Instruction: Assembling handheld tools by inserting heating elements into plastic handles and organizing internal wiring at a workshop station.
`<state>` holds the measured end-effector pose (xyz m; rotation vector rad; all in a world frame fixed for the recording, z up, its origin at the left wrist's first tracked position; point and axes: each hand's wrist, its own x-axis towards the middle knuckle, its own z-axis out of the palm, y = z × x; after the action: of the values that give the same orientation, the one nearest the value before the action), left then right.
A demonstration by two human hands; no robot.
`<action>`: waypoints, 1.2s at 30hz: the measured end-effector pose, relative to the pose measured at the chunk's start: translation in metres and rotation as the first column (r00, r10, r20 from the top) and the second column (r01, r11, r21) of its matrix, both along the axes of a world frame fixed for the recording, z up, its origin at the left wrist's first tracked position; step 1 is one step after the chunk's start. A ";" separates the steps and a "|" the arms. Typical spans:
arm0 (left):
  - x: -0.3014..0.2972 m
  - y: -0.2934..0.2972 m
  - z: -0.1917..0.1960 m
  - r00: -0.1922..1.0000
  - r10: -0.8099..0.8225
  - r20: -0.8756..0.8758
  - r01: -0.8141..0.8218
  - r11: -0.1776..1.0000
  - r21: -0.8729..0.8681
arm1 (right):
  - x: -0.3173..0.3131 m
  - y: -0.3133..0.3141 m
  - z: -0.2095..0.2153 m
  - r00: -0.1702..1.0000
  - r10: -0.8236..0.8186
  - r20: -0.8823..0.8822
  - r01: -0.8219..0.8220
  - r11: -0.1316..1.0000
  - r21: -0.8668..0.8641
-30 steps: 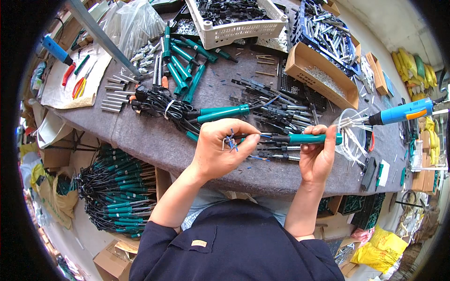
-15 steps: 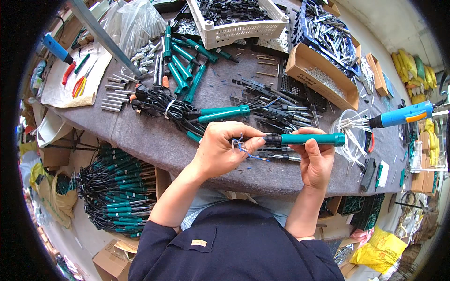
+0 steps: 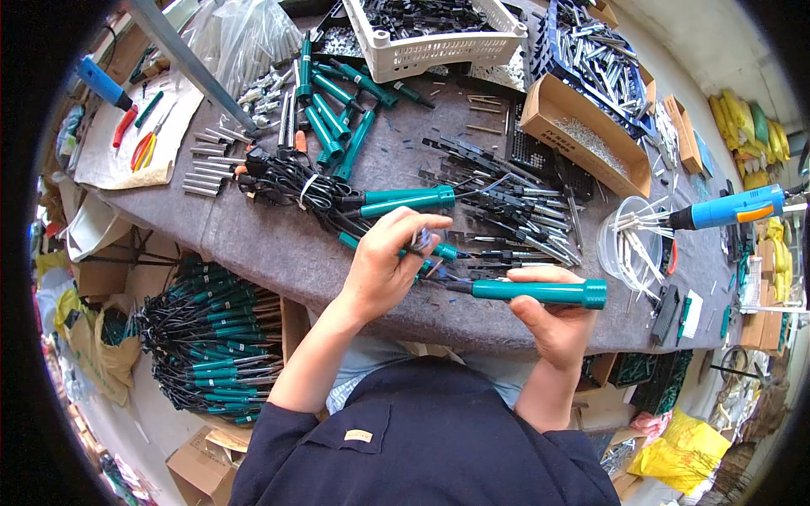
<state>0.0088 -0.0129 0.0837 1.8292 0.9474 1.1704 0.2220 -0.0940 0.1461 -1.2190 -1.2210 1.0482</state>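
Observation:
In my right hand (image 3: 557, 325) is a green tubular handle (image 3: 506, 291), gripped between thumb and fingers. It lies nearly level, its black ribbed end pointing left and its wide ridged end to the right. My left hand (image 3: 384, 266) is raised just left of that black end, apart from it. Its fingers are curled around small blue, wire-like pieces (image 3: 422, 241), partly hidden and too small to identify. Beyond my left hand, more green handles (image 3: 409, 201) lie beside a tied bundle of black cable (image 3: 312, 190). Several dark parts with metal rods (image 3: 515, 211) lie beyond my right hand.
A clear round tub (image 3: 623, 253) with white sticks stands right, near a blue hot-air tool (image 3: 730, 207). Behind are a white crate (image 3: 456, 52) and a cardboard box (image 3: 553, 122). Metal tubes (image 3: 205, 179) lie left. Finished-looking green-handled pieces (image 3: 224, 346) are piled below the table edge.
My left hand has come away from the handle's black end and lifted slightly. My right hand has brought the handle lower and a little left.

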 end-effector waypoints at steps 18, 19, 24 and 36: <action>-0.027 0.035 0.027 0.864 0.040 0.502 0.181 0.906 -0.384 | -0.078 0.055 -0.074 0.984 -0.044 0.170 0.009 0.980 0.201; -0.027 0.034 0.026 0.850 0.056 0.523 0.180 0.904 -0.389 | -0.083 0.063 -0.073 0.998 -0.006 0.070 0.003 0.999 0.045; -0.036 0.028 0.024 0.832 0.086 0.549 0.155 0.913 -0.377 | -0.092 0.069 -0.068 0.812 -0.140 -0.566 -0.115 0.913 -0.391; -0.024 0.018 0.010 0.868 0.044 0.495 0.106 0.957 -0.270 | -0.069 0.078 -0.067 0.612 -0.092 -0.785 -0.443 0.782 -0.437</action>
<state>-0.0149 0.0054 0.0935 1.2153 0.7336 1.3184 0.1535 -0.0163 0.0788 -0.8742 -0.2928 1.9788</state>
